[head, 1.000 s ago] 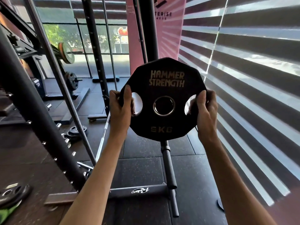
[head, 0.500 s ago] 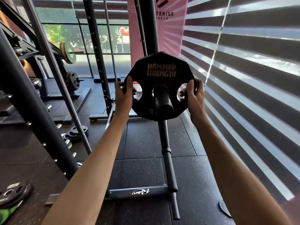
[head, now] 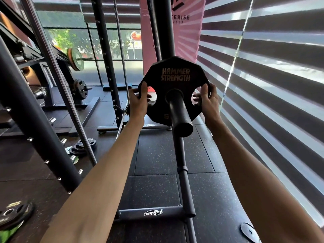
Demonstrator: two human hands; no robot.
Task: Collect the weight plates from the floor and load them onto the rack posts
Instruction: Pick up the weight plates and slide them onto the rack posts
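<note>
A black many-sided weight plate (head: 175,71) marked HAMMER STRENGTH hangs on a black rack post (head: 179,114) that passes through its centre hole and sticks out toward me. My left hand (head: 139,100) grips the plate's left edge, fingers through the left grip hole. My right hand (head: 207,100) grips its right edge at the right hole. The plate sits far down the post, close to the black upright (head: 166,28) of the rack. More plates lie on the floor: a small pile (head: 81,146) at the left, one (head: 14,213) at the lower left, and one (head: 249,231) at the lower right.
The rack's base bar (head: 150,212) and floor rail (head: 184,165) run below my arms on black rubber tiles. A slanted black frame (head: 31,118) and a steel bar (head: 57,81) stand at the left. A striped wall (head: 271,85) closes the right side. Loaded machines stand at the back left.
The plate went from held free in front of me onto the post, then slid further along it toward the upright. Both hands stayed on its edges.
</note>
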